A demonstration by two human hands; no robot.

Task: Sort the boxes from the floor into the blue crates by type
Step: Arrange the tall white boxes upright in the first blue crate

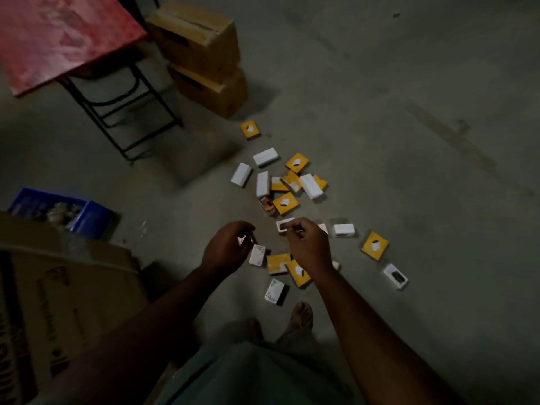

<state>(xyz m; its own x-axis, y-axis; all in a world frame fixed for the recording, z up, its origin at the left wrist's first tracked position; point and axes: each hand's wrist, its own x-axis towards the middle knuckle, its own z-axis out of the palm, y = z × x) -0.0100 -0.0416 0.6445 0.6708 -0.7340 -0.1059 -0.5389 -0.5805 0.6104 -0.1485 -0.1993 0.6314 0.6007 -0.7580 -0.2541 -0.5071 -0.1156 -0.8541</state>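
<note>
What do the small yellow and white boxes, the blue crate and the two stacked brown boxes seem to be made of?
Yellow boxes and white boxes: likely printed paperboard, with sharp folded edges and flat faces. Blue crate: probably moulded plastic, uniform blue with a slight sheen; dim light leaves this uncertain. Stacked brown boxes: corrugated cardboard, matte brown with folded top flaps.

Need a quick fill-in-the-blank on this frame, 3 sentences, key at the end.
1. The blue crate sits on the person's ______ side.
2. The two stacked cardboard cartons stand beside a table whose top is ______.
3. The small boxes scattered on the floor are mostly white or ______, like the one farthest right.

Missing words: left; red; yellow
</note>
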